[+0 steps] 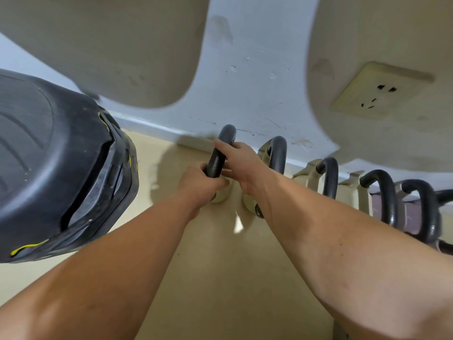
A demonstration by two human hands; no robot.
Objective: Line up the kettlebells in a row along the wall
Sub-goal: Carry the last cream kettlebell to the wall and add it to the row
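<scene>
Several kettlebells with dark grey handles stand in a row along the white wall. The leftmost one, a cream kettlebell, has its handle gripped by both hands. My left hand wraps the near end of the handle. My right hand holds it from the right side. Its body is mostly hidden under my hands. To its right stand a second cream kettlebell, a third, and darker ones further right.
A large black moulded object with yellow trim lies on the floor at the left, close to the gripped kettlebell. A yellowed wall socket sits on the wall at the upper right. The beige floor stretches toward me.
</scene>
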